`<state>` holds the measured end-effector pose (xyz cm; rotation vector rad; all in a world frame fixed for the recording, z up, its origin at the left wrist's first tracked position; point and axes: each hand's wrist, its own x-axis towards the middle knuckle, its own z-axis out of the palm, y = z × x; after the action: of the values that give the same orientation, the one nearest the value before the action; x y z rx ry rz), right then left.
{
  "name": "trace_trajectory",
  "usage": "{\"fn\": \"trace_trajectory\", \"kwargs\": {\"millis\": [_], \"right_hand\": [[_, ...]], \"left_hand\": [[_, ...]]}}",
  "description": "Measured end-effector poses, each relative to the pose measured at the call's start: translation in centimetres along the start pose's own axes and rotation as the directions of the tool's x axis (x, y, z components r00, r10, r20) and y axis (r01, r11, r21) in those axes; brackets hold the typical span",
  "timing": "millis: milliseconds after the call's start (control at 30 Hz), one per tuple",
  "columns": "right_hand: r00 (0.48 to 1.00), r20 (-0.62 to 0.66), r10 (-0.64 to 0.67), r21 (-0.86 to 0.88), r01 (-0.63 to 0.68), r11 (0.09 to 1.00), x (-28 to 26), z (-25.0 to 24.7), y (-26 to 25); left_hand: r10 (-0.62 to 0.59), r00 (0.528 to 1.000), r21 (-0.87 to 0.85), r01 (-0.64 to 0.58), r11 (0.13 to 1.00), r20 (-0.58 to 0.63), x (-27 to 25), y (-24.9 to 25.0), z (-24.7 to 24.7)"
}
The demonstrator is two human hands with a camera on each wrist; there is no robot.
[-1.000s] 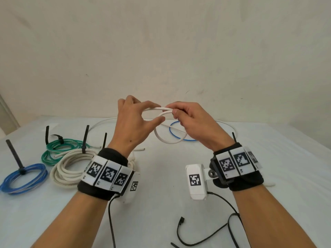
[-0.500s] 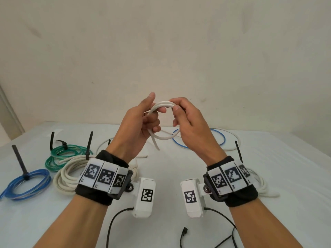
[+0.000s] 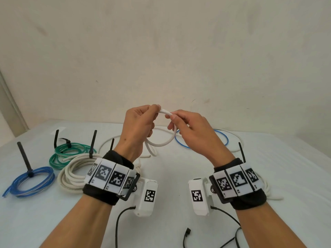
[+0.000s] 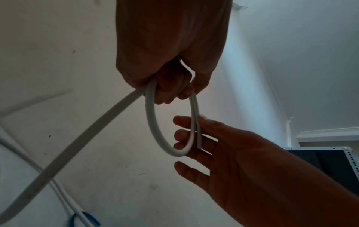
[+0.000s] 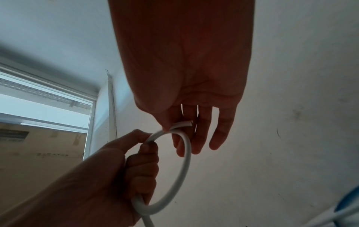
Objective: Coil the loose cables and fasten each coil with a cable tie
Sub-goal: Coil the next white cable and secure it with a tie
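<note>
Fingers (image 5: 143, 165) of the left hand (image 3: 138, 126) are curled around a white cable (image 3: 162, 144), holding one small loop in the air above the bench (image 3: 170, 176). The right hand (image 3: 193, 129) pinches the top of the loop between thumb and forefinger, its other fingers loosely straight. The cable's free length drops behind the left wrist, where its path is hidden.

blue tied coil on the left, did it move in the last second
No. The blue coil lies as before, just left of the cream coil, near the green coil.
</note>
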<state>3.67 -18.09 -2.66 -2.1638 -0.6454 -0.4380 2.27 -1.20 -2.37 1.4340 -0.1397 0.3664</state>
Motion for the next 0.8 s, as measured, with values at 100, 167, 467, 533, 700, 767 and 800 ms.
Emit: {"fn": "trace_trajectory", "kwargs": {"millis": [100,167,467,533,700,767,800], "right_hand": [[0.986,0.009,0.166,-0.004,-0.166,0.986,-0.1,0.1,0.2],[0.914,0.147,0.378,0.076,-0.392,0.917,-0.3,0.0,0.1],[0.745,0.539,0.393,0.684,-0.659,0.311,-0.3,0.9,-0.6],[0.780,0.422,0.461,0.780,-0.572,0.253,-0.2,0.6,-0.7],[0.800,0.236,0.552,0.903,-0.390,0.179,-0.1,-1.2,-0.2],[0.808,0.184,0.559,0.893,-0.375,0.248,-0.1,-1.7,0.3],[0.811,0.157,0.563,0.871,-0.382,0.307,-0.1,-1.9,0.5]], "left_hand": [[-0.011,0.998,-0.051,0.008,0.999,-0.062,0.3,-0.3,-0.3],[-0.035,0.995,-0.155,0.021,0.988,-0.092,0.5,-0.3,-0.5],[-0.063,0.997,-0.463,0.034,0.886,-0.047,0.7,0.2,0.1],[-0.094,0.993,-0.462,0.052,0.886,-0.069,0.8,-0.1,0.1],[-0.164,0.985,-0.408,0.130,0.904,-0.049,0.7,-1.1,0.5],[-0.189,0.982,-0.378,0.177,0.909,0.006,0.6,-1.3,0.6],[-0.198,0.980,-0.351,0.196,0.916,0.032,0.5,-1.3,0.6]]}}
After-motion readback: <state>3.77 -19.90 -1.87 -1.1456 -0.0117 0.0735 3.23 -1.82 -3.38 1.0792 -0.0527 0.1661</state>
